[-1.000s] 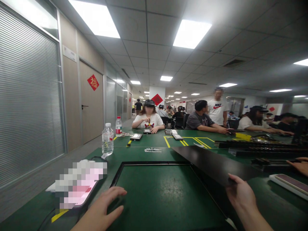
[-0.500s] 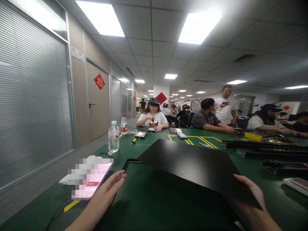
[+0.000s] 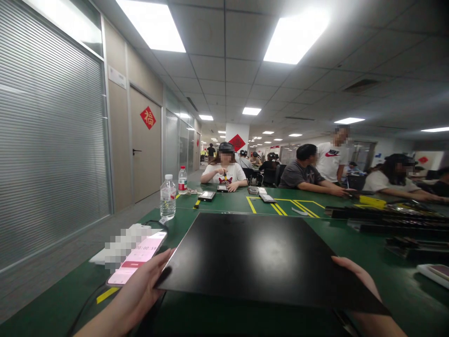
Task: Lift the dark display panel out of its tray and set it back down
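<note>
A thin, glossy black rectangular panel (image 3: 259,262) spans the space before me, held above the table and facing up toward me. My left hand (image 3: 150,276) grips its near left corner, with some fingers hidden beneath. At the right edge, my right hand (image 3: 361,285) is closed on the panel, thumb on top and the other fingers under it. Dark parts of something lie under the panel, mostly hidden by it. Left of my left hand rests a pink-screened phone (image 3: 140,257) showing a timer.
The green table (image 3: 189,234) carries a clear water bottle (image 3: 168,196) and a red-capped bottle (image 3: 183,180). Hard drives (image 3: 207,196) lie farther off. Long dark strips (image 3: 382,227) and a white-edged device (image 3: 435,274) are at right. A seated person (image 3: 224,171) works opposite; others sit at right.
My left hand has gone from open beside the panel to gripping its left corner. The panel has levelled out and turned square to me, covering the dark frame beneath.
</note>
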A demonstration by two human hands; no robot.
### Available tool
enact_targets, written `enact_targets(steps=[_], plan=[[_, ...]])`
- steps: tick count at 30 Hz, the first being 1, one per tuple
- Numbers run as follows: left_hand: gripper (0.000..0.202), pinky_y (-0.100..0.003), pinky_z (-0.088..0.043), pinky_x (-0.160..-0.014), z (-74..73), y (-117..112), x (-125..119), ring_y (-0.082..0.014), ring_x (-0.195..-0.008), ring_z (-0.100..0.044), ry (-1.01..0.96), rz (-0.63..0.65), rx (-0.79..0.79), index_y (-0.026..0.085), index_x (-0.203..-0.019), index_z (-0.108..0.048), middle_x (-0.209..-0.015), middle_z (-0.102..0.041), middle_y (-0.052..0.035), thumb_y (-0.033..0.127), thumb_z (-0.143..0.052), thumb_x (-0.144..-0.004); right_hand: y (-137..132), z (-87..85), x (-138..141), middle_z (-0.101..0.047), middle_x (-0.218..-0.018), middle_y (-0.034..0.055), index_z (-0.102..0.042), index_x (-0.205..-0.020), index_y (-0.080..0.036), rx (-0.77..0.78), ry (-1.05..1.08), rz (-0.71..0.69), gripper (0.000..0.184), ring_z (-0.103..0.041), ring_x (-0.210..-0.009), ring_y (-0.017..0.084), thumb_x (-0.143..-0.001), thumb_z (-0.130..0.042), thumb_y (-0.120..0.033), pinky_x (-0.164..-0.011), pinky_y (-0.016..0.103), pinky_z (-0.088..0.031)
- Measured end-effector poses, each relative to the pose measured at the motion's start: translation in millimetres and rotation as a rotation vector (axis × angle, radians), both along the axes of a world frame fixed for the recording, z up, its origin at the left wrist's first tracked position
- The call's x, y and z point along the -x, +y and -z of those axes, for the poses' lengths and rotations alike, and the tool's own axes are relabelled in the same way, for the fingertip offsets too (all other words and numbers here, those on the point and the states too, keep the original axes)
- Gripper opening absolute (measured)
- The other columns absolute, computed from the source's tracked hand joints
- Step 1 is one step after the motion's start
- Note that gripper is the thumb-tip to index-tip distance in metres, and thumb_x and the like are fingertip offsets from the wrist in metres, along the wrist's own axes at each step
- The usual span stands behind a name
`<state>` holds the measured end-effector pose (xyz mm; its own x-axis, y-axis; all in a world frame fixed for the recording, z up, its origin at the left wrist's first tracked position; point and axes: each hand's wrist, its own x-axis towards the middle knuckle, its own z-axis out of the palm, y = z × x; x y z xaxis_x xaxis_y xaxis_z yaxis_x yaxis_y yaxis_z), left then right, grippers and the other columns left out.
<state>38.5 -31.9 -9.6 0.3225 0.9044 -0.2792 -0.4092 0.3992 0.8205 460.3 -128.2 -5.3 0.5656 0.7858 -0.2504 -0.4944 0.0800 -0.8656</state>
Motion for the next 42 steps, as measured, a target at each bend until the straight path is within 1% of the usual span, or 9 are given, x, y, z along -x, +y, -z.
enact_targets(steps=[3, 7, 15, 22, 26, 29, 32, 36, 42], plan=[[0.058, -0.034, -0.051, -0.070, 2.6, 1, 2, -0.0247, -0.089, -0.065, 0.017, -0.032, 0.016, 0.021, -0.125, -0.045, -0.106, -0.067, -0.0069, 0.030, -0.060, -0.070, 2, 0.2, 6, -0.067, -0.058, 0.0055, -0.062, -0.068, -0.016, 0.054, 0.172, -0.109, 0.013, -0.064, -0.058, 0.024, -0.055, -0.063, -0.013, -0.062, 0.038, -0.053], [0.064, -0.030, -0.051, -0.069, 2.6, 0, 5, -0.0233, -0.087, -0.065, -0.018, -0.065, -0.045, 0.020, -0.128, -0.042, -0.101, -0.069, -0.0063, 0.019, -0.061, -0.068, 5, 5.2, 10, -0.068, -0.060, 0.0053, -0.062, -0.074, -0.015, 0.058, 0.137, -0.198, 0.017, -0.065, -0.060, 0.024, -0.057, -0.064, -0.015, -0.062, 0.036, -0.052], [0.062, -0.029, -0.050, -0.072, -4.6, -6, 5, -0.0224, -0.087, -0.065, -0.049, -0.056, -0.078, 0.017, -0.128, -0.043, -0.100, -0.070, -0.0071, 0.016, -0.061, -0.069, 6, 15.9, 6, -0.068, -0.064, 0.0047, -0.062, -0.084, -0.016, 0.073, 0.105, -0.311, 0.024, -0.065, -0.061, 0.023, -0.061, -0.065, -0.018, -0.064, 0.037, -0.051], [0.057, -0.028, -0.050, -0.073, 2.1, -1, 10, -0.0202, -0.084, -0.067, -0.074, -0.044, -0.131, 0.022, -0.126, -0.045, -0.099, -0.071, -0.0024, 0.016, -0.059, -0.071, 1, 7.7, 17, -0.069, -0.072, 0.0076, -0.063, -0.086, -0.016, 0.139, 0.089, -0.374, 0.026, -0.065, -0.064, 0.023, -0.062, -0.064, -0.025, -0.056, 0.033, -0.050], [0.059, -0.033, -0.052, -0.071, 0.3, -2, 9, -0.0241, -0.085, -0.066, -0.039, -0.059, -0.160, 0.024, -0.126, -0.046, -0.100, -0.071, -0.0031, 0.018, -0.060, -0.069, -1, -0.9, 27, -0.070, -0.080, 0.0072, -0.062, -0.096, -0.019, 0.060, 0.061, -0.371, 0.038, -0.065, -0.069, 0.023, -0.058, -0.059, -0.015, -0.064, 0.036, -0.051], [0.062, -0.037, -0.050, -0.078, -5.0, -6, 8, -0.0270, -0.094, -0.063, -0.015, -0.073, -0.171, 0.024, -0.127, -0.044, -0.104, -0.069, -0.0042, 0.021, -0.061, -0.068, -1, -1.7, 29, -0.069, -0.085, 0.0078, -0.060, -0.103, -0.019, -0.009, -0.006, -0.391, 0.045, -0.065, -0.075, 0.023, -0.059, -0.058, -0.010, -0.072, 0.038, -0.050], [0.061, -0.038, -0.047, -0.086, -9.1, -10, 8, -0.0270, -0.102, -0.059, -0.004, -0.030, -0.246, 0.025, -0.127, -0.044, -0.115, -0.063, -0.0042, 0.022, -0.061, -0.069, 1, 3.9, 23, -0.068, -0.093, 0.0094, -0.055, -0.112, -0.020, -0.045, -0.072, -0.455, 0.052, -0.065, -0.081, 0.024, -0.061, -0.063, -0.010, -0.078, 0.041, -0.048], [0.061, -0.039, -0.042, -0.093, -8.1, -13, 8, -0.0272, -0.113, -0.051, -0.015, 0.016, -0.355, 0.026, -0.126, -0.045, -0.128, -0.053, -0.0035, 0.020, -0.065, -0.068, 4, 14.5, 14, -0.067, -0.100, 0.0087, -0.051, -0.118, -0.025, -0.056, -0.144, -0.366, 0.063, -0.065, -0.082, 0.024, -0.059, -0.068, -0.011, -0.077, 0.040, -0.050], [0.063, -0.037, -0.033, -0.102, 8.5, -6, 8, -0.0265, -0.121, -0.042, 0.122, -0.083, -0.474, 0.020, -0.122, -0.049, -0.133, -0.048, -0.0080, 0.022, -0.070, -0.063, 9, 19.4, 12, -0.063, -0.110, 0.0050, -0.051, -0.118, -0.028, -0.150, -0.235, -0.192, 0.068, -0.061, -0.093, 0.022, -0.055, -0.072, -0.011, -0.079, 0.034, -0.050]])
